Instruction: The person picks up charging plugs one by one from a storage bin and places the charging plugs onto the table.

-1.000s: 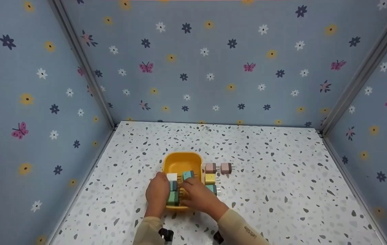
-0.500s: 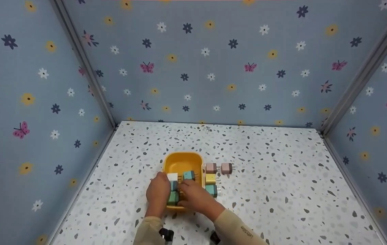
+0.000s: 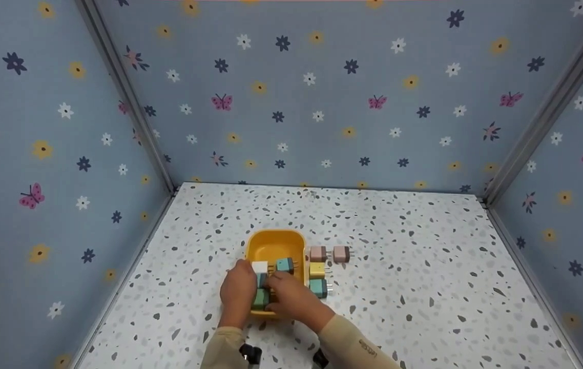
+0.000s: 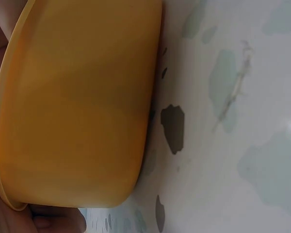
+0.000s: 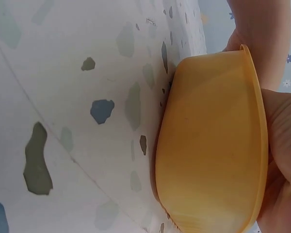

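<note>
A yellow plastic bin (image 3: 276, 248) stands on the speckled table, with several wall-charger plugs in its near half. Along its left side sit a white plug (image 3: 259, 266), a blue plug (image 3: 261, 280) and a green plug (image 3: 261, 299). To their right lies a light-blue plug (image 3: 285, 265) with a dark end. My left hand (image 3: 238, 289) grips the bin's left rim; in the left wrist view its fingers (image 4: 58, 221) curl past the bin's corner. My right hand (image 3: 296, 300) reaches in over the right rim, fingertips at the blue and green plugs. I cannot tell whether they pinch one.
Outside the bin's right side lie a pink plug (image 3: 318, 253), a second pink plug (image 3: 341, 254), a yellow plug (image 3: 317, 269) and a teal plug (image 3: 317, 288), prongs pointing right. Flowered panels (image 3: 322, 102) enclose the table at the back and both sides.
My right hand has shifted slightly left inside the bin, toward the left row of plugs, uncovering more of the teal plug outside. My left hand and the bin stay put.
</note>
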The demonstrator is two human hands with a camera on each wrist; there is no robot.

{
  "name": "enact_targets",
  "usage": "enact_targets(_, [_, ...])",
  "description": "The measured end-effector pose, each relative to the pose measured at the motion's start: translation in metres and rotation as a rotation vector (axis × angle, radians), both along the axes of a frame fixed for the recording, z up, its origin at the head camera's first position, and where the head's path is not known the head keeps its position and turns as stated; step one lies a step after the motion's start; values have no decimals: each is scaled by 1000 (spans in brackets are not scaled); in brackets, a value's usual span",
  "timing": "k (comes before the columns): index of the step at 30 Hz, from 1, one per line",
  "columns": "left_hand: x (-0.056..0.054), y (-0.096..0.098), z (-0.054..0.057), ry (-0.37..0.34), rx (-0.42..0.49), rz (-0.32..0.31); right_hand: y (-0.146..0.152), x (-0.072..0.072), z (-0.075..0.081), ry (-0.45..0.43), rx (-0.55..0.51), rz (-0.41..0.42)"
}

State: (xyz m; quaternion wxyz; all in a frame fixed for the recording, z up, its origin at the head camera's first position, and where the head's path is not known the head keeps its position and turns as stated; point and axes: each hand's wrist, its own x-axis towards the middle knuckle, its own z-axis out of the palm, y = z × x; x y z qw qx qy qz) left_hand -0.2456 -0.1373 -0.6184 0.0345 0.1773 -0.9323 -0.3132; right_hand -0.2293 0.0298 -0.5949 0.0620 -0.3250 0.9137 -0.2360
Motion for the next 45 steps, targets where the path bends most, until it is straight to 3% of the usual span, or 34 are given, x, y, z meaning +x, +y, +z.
enact_targets(24, [-1, -1, -5, 4, -12, -4, 8, -7, -4, 12, -57, 83])
enact_targets(45, [-1, -1, -3, -8, 4, 3, 28, -7, 7, -21, -106, 63])
